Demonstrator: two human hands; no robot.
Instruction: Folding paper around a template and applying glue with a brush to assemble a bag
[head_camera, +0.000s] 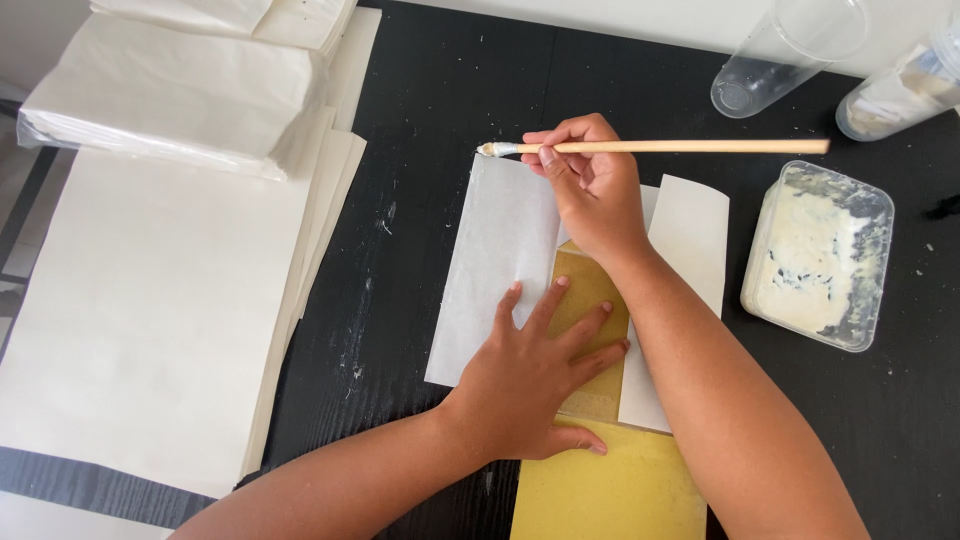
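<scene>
My right hand (590, 185) grips a long wooden-handled brush (700, 146) held level, its white paste-covered tip at the top left corner of a white paper sheet (500, 250). The sheet is folded around a yellow card template (592, 290) that sticks out below as a yellow strip (610, 490). My left hand (535, 375) lies flat with fingers spread on the paper and the yellow card, pressing them to the black table (420, 120). A second white flap (690, 245) lies to the right of my right wrist.
A clear plastic tub of white paste (820, 255) stands at the right. Two clear plastic cups (785, 55) lie tipped at the top right. A large stack of white sheets (150, 310) and a wrapped paper bundle (170, 90) fill the left side.
</scene>
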